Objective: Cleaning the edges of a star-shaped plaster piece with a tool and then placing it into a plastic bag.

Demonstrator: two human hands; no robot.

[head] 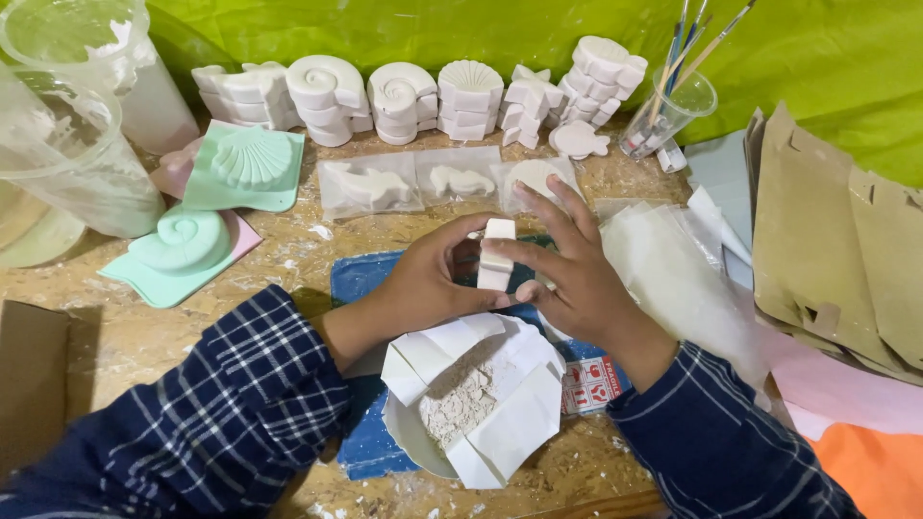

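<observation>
Both hands are gripping a white plaster piece (497,254) at frame centre, above a blue cloth (363,279). The left hand (430,282) is closing on it from 9 o'clock; the right hand (567,269) is pinching it from 3 o'clock. A bowl of white powder (461,399) is sitting at 6 o'clock; stacked shell casts (423,96) are standing at 12 o'clock

A small white plaster cast (497,255), chalky and matte, is held on edge at the middle of the scene, so only its narrow side and flat top show. It hangs above a blue mat, just beyond a white dish of plaster crumbs; its shape cannot be told.
</observation>
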